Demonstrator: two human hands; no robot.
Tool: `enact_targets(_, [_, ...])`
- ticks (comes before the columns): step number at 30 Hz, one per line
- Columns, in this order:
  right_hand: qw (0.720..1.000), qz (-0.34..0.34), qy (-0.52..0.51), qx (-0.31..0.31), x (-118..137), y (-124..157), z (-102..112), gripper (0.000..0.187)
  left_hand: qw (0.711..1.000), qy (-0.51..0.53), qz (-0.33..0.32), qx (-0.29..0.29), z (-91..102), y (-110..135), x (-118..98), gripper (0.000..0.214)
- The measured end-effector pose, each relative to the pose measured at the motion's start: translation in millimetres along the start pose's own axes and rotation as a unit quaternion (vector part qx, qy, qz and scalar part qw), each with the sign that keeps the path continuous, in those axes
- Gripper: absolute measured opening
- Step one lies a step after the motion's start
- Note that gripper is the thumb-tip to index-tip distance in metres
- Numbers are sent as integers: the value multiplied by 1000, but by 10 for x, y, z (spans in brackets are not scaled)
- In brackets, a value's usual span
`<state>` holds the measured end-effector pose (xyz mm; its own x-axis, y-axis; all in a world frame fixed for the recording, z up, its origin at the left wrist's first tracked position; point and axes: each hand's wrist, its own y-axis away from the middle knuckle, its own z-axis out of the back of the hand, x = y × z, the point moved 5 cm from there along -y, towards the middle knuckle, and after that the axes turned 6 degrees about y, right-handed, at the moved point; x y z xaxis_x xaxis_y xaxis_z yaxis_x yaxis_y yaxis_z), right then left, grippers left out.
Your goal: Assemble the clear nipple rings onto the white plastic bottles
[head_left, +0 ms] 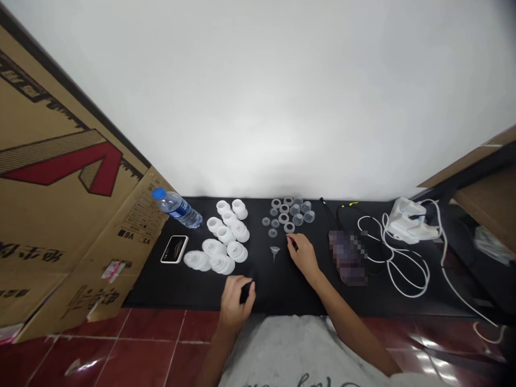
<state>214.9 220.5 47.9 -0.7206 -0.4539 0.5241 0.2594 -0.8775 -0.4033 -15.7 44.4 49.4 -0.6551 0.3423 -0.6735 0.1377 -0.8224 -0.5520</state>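
My left hand (236,301) is curled round a small black object (245,292) near the front edge of the black table (282,285). My right hand (303,256) rests further in, its fingers pinched on something small and dark that I cannot make out. A tiny clear funnel (274,251) stands just left of my right hand. Beyond it lie several small clear rings and caps (287,214). To the left is a cluster of several white plastic cups (226,236).
A water bottle (176,207) lies at the back left beside a big cardboard box (68,204). A white phone-like device (174,249) lies by the cups. White cables (403,258) and a white charger (409,221) lie at the right. Red floor tiles show below.
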Motion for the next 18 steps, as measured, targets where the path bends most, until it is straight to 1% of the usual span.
enact_targets(2, [1000, 1, 17, -17, -18, -34, -41, 31, 997, 23, -5, 77, -215, -116, -103, 26])
enact_targets(3, [999, 0, 26, -25, -27, -40, -58, 32, 994, 29, -2, 105, -316, -184, -139, 32])
enact_targets(5, [998, 2, 51, -38, -37, -32, -79, 36, 990, 31, -2, 135, -496, -328, -185, 43])
enact_targets(8, [994, 14, 99, -37, -29, 1, -85, 39, 990, 6, 0, 141, -722, -523, -187, 53])
enact_targets(10, [992, 14, 121, -26, -26, 23, -75, 38, 991, -14, 12, 136, -842, -620, -149, 54])
enact_targets(12, [992, 10, 128, -13, -31, 46, -58, 34, 991, -14, 22, 128, -930, -691, -104, 46])
enact_targets(14, [992, 8, 127, -2, -38, 80, -41, 27, 991, 12, 38, 125, -998, -743, -52, 35])
enact_targets(16, [992, 8, 124, 11, -49, 127, -28, 22, 989, 59, 65, 116, -1054, -783, 12, 26])
enact_targets(18, [994, 6, 108, 20, -65, 180, -14, 19, 983, 119, 111, 87, -1101, -814, 92, 21])
